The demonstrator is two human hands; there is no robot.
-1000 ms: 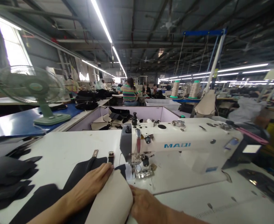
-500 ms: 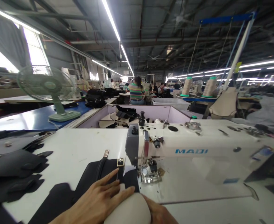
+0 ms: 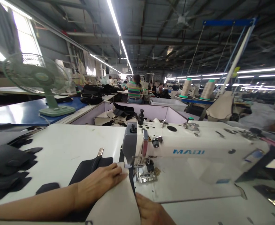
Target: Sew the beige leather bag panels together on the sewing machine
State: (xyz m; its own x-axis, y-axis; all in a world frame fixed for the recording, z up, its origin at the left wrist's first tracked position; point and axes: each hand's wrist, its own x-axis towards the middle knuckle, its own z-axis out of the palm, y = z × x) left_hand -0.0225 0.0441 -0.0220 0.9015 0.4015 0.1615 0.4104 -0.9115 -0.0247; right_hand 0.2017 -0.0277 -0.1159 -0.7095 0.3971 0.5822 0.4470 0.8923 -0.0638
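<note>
The partly open left hand (image 3: 102, 181) is pressing a curved cream sheet (image 3: 118, 203) beside a white sewing machine (image 3: 186, 142); the right hand (image 3: 152, 211), grip unclear, is touching its edge. A lilac-walled bin (image 3: 152, 109) is holding black and cream pieces (image 3: 104, 118).

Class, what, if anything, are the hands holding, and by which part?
A cream piece: the left hand is on its narrow far end, the right hand at its right edge. Whether either pinches it cannot be told.
</note>
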